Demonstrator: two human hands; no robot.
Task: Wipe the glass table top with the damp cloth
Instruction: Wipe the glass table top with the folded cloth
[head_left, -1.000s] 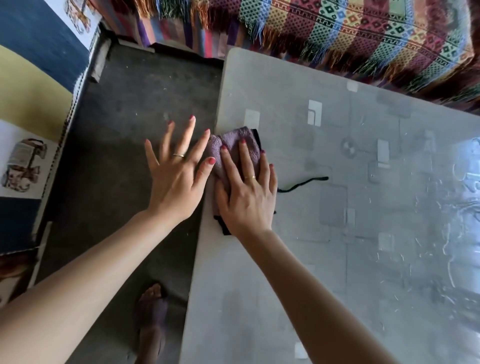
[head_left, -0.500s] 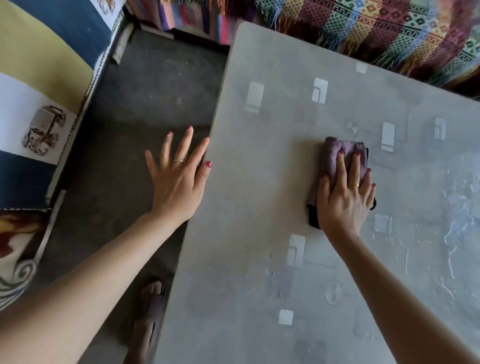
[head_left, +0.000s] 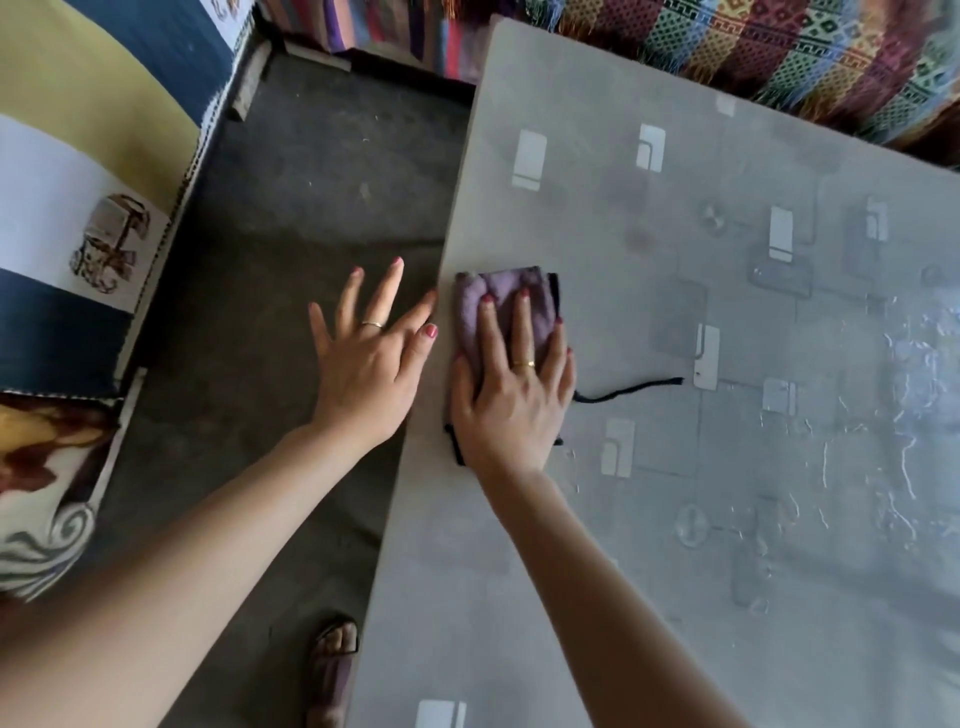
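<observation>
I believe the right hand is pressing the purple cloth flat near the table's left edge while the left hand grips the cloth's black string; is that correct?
Not quite. In the head view the left hand holds nothing; it is open with fingers spread beside the glass table top edge. The black string trails free. The right hand does press the purple cloth flat there.

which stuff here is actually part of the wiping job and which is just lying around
Part of the job:
- folded purple cloth with black trim, pressed flat under the right hand
- grey glass table top

Just around:
- striped woven fringed blanket
- patterned cushion
- left hand, idle, fingers spread beside the table edge
</observation>
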